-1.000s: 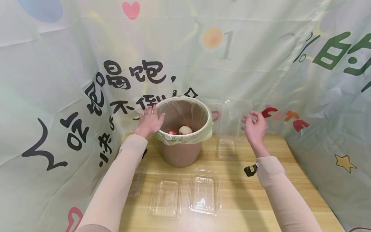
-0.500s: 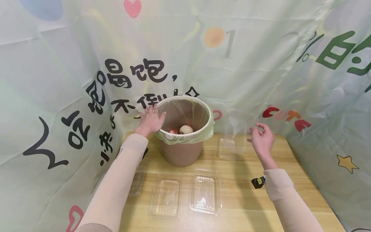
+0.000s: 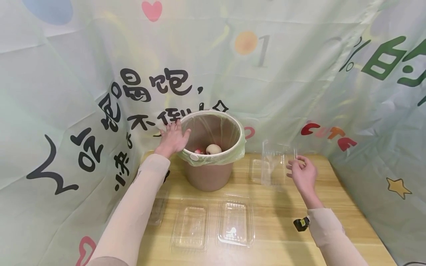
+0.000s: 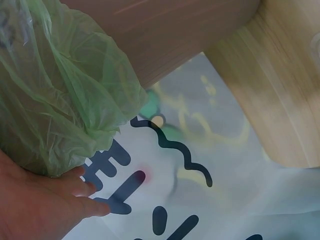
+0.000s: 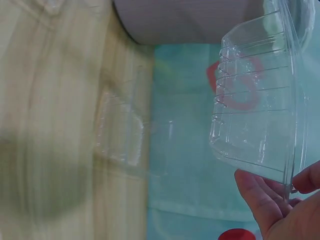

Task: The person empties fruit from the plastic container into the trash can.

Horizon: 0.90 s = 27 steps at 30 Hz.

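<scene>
A clear plastic clamshell container [image 3: 274,162] is pinched by its edge between the thumb and fingers of my right hand [image 3: 303,176]. In the right wrist view this container [image 5: 252,100] stands on its side, ribbed wall facing left, raised off the table. My left hand [image 3: 173,139] lies with spread fingers on the left rim of a brown bin [image 3: 207,177]. A thin green liner bag [image 4: 90,85] hangs over that rim, touching the hand in the left wrist view. Inside the bin are a pale round fruit-like thing [image 3: 213,149] and a smaller reddish one [image 3: 198,151].
Two clear containers [image 3: 235,221] lie side by side in front of the bin. Another container [image 3: 157,210] lies partly behind my left forearm. One more container [image 3: 255,170] stands right of the bin. Printed cloth [image 3: 283,85] walls the wooden table [image 3: 266,229] at back and sides.
My right hand has moved down and slightly right, bringing the clear container lower and turning it so its ribbed side shows. The left hand has stayed on the rim.
</scene>
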{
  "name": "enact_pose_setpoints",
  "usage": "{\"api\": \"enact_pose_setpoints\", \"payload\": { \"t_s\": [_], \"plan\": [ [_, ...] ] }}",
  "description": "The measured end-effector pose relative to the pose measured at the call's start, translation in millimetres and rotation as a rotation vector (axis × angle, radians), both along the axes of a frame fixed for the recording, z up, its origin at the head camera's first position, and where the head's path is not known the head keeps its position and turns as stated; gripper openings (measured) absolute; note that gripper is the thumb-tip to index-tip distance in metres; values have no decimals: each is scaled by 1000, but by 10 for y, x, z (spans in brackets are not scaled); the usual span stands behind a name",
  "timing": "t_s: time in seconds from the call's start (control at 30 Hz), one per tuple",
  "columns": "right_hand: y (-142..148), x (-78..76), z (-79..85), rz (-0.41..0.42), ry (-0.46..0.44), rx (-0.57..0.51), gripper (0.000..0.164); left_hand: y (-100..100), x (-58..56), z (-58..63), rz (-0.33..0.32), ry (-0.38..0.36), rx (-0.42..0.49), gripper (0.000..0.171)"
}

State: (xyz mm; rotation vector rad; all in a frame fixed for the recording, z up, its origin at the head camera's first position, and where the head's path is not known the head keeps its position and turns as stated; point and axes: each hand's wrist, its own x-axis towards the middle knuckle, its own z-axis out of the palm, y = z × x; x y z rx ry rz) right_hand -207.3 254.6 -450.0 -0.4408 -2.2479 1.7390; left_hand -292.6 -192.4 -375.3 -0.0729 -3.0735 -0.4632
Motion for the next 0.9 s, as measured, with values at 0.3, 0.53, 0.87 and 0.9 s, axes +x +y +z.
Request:
{"api": "enact_pose_setpoints", "payload": {
  "t_s": [0.3, 0.53, 0.87, 0.9],
  "plan": [
    [74, 152, -203, 41, -38, 74, 47, -2, 12, 3, 1, 1, 6, 82],
    [102, 273, -367, 34, -58, 118, 46, 5, 16, -3, -2, 1, 12, 82],
    [129, 370, -533, 52, -91, 145, 46, -2, 10, -4, -2, 2, 13, 81],
    [132, 380, -550, 54, -91, 154, 46, 0, 14, -2, -2, 2, 14, 81]
  ]
}}
